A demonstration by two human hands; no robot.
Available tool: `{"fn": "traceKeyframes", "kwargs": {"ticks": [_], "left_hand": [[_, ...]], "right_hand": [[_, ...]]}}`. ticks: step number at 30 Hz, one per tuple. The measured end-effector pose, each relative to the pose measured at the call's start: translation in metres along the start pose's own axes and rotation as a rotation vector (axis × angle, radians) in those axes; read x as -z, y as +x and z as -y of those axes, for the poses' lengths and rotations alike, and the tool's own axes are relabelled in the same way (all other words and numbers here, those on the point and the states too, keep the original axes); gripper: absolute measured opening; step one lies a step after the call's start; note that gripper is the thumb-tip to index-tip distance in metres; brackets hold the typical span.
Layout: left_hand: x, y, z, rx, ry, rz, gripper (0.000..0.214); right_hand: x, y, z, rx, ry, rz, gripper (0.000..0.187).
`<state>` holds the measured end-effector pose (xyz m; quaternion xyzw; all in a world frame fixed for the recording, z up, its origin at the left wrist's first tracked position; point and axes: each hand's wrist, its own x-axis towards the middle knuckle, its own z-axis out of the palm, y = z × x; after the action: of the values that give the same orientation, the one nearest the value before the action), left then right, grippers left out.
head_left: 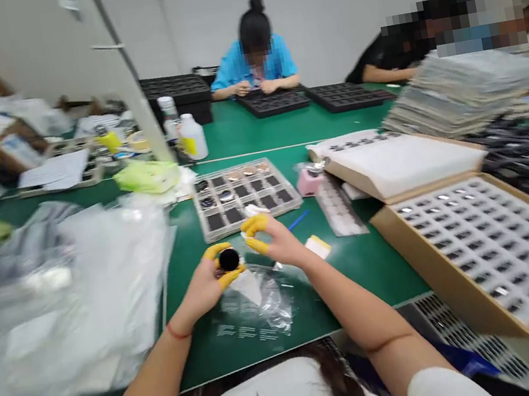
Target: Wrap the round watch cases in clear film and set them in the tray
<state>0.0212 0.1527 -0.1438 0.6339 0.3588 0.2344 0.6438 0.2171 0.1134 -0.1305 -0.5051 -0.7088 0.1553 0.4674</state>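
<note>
My left hand (205,282), with yellow finger cots on its fingertips, grips a round black disc (229,259) by its edge. To its right, my right hand (274,238), also in yellow finger cots, is closed on a small white wipe (244,236). A short gap separates the right fingertips from the disc. Below the hands, a clear plastic bag (277,307) lies on the green table. Just beyond them sits a clear compartment tray (217,235) with dark inserts; several round pieces rest in its back and left compartments.
Plastic sleeves (107,285) are heaped on the left. A pink pump bottle (310,181) stands right of the tray. An open cardboard box (397,236) with rows of small parts in white foam fills the right. Across the table, a person in blue (232,68) works at a black tray (273,102).
</note>
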Motion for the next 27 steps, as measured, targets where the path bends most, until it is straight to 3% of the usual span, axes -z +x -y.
{"fn": "traceKeyframes", "kwargs": {"ticks": [4, 7, 11, 16, 19, 23, 27], "left_hand": [[0.003, 0.000, 0.004, -0.104, 0.022, 0.080, 0.049], [0.003, -0.001, 0.011, -0.194, 0.078, 0.071, 0.040], [0.004, 0.002, 0.020, -0.098, -0.093, 0.070, 0.050], [0.007, 0.002, 0.020, -0.119, -0.063, 0.051, 0.049], [0.005, 0.002, 0.019, -0.131, -0.052, 0.077, 0.046], [0.004, 0.003, 0.022, -0.111, -0.134, 0.013, 0.053], [0.008, 0.006, 0.028, -0.098, -0.126, 0.001, 0.054]], "right_hand": [[-0.039, -0.011, 0.015, 0.196, -0.168, 0.162, 0.010], [-0.054, -0.014, 0.014, 0.239, -0.292, 0.106, 0.017], [-0.052, -0.013, 0.006, 0.175, -0.285, -0.017, 0.016], [-0.055, -0.017, 0.012, 0.228, -0.309, 0.016, 0.019], [-0.055, -0.014, 0.011, 0.224, -0.339, -0.030, 0.018], [-0.047, -0.012, 0.005, 0.179, -0.335, -0.091, 0.014], [-0.052, -0.019, 0.008, 0.220, -0.335, -0.033, 0.016]]}}
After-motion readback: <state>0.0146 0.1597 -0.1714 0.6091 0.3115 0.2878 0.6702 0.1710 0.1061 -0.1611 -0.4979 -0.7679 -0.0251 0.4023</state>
